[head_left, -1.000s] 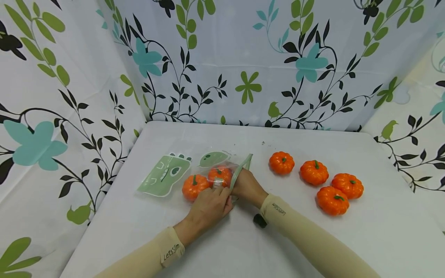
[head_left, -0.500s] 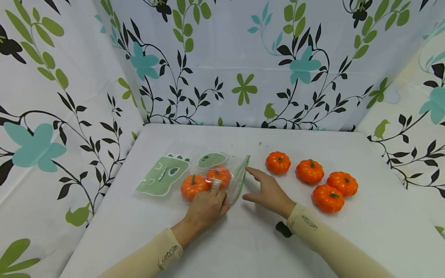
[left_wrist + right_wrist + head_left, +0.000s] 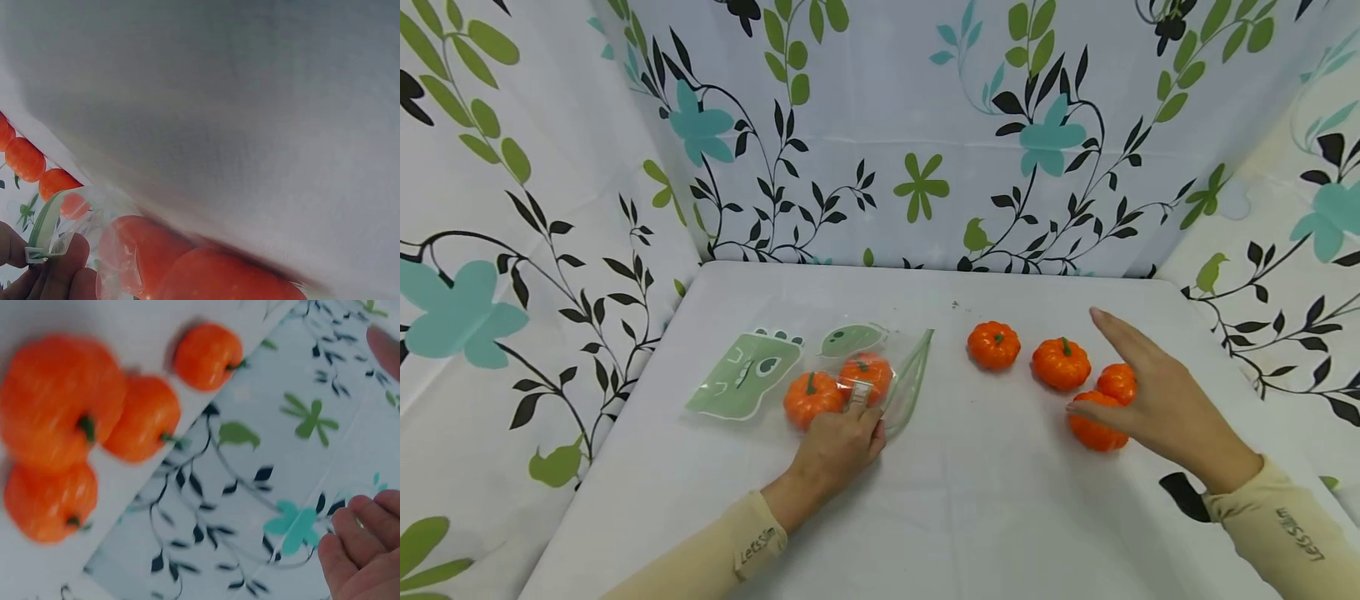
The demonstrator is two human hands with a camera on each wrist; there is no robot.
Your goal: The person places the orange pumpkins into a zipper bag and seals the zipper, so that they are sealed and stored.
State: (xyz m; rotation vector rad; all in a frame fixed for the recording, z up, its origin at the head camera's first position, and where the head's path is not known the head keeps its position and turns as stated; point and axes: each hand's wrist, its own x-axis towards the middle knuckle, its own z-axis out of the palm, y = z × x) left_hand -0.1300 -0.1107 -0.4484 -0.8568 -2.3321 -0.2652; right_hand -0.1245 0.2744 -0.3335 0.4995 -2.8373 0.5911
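A clear zip bag (image 3: 741, 383) with a green cartoon print lies on the left half of the table. Inside it sit two small orange pumpkins (image 3: 811, 400), side by side near the bag's mouth. My left hand (image 3: 835, 450) pinches the green-edged opening at its near corner; the left wrist view shows the zip strip (image 3: 36, 253) between thumb and fingers. The mouth gapes a little to the right. My right hand (image 3: 1176, 417) hovers over the loose pumpkins with thumb and fingers spread, holding nothing. It partly hides the near pumpkin (image 3: 1092, 427) and the one behind it (image 3: 1116, 382).
Two more loose pumpkins stand farther back: one pumpkin (image 3: 993, 345) nearest the bag, another pumpkin (image 3: 1061, 363) to its right. A white cloth covers the table (image 3: 977, 508). A leaf-patterned curtain (image 3: 857, 125) rises at the back and both sides.
My right hand has come out of the bag's mouth and moved right, to above the loose pumpkins. The left hand keeps its pinch on the bag, whose opening has narrowed.
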